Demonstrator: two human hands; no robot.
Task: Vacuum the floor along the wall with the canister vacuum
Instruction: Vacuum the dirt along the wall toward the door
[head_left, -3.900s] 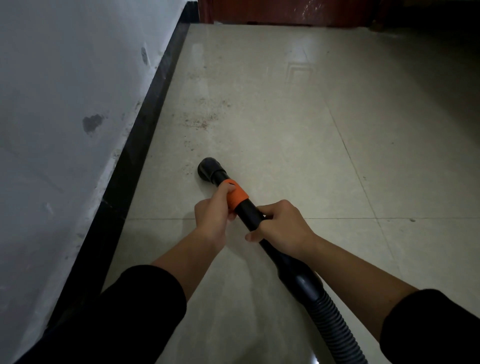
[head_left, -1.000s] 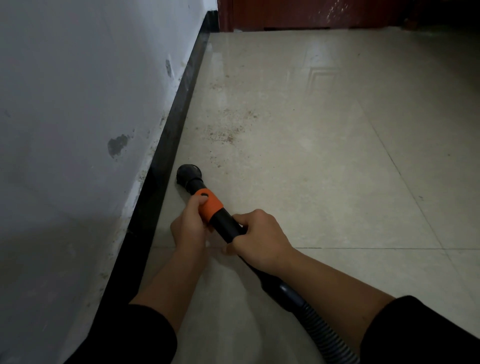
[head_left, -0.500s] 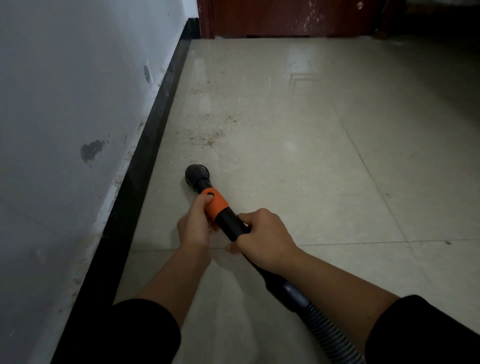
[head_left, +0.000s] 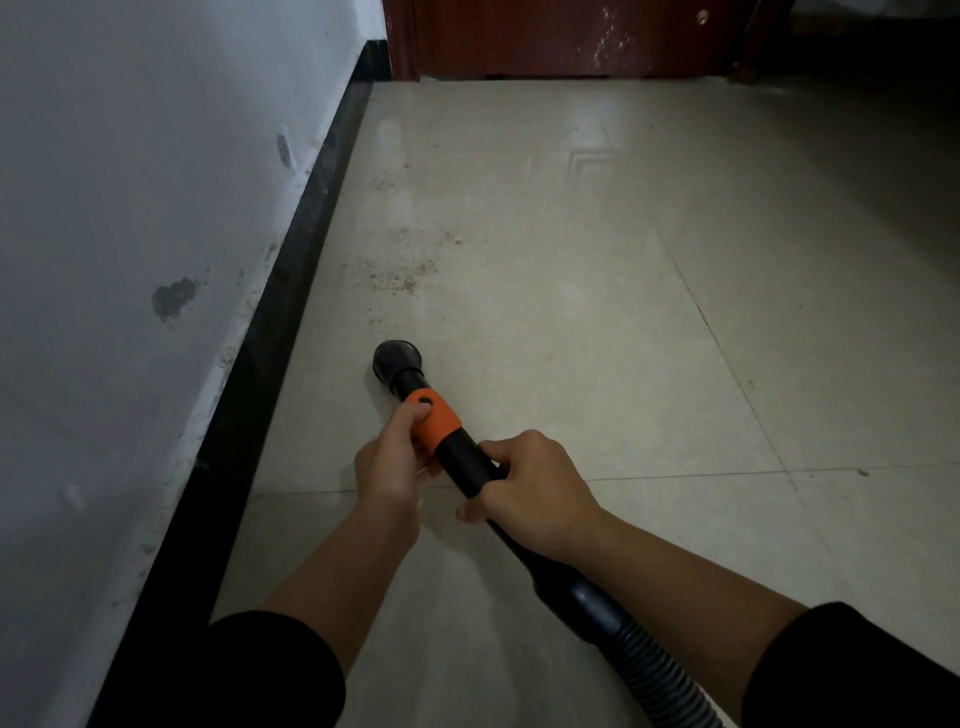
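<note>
- Hands hold the vacuum's black tube (head_left: 465, 465) between them, low over the tiled floor (head_left: 623, 338).
- The left hand (head_left: 392, 462) curls its fingers round the orange collar (head_left: 435, 422) near the front of the tube, with the thumb lying against the orange.
- The right hand (head_left: 532, 491) sits just behind it, with its fingers wrapped round the black tube and the thumb tip showing on the near side.
- The round black nozzle (head_left: 397, 359) at the tube's tip points down at the floor. It is near the floor's left edge but apart from the black skirting (head_left: 270, 364) at the foot of the white wall (head_left: 130, 208). Whether it touches the tile I cannot tell.
- Behind the right hand the tube widens and joins a ribbed grey hose (head_left: 665, 680), which runs off toward the lower right corner.
- Brownish specks (head_left: 410, 273) lie scattered on the floor ahead of the nozzle, toward the far edge, where a red-brown door (head_left: 545, 36) stands.
- Black sleeves (head_left: 270, 670) cover both arms above the forearms.
</note>
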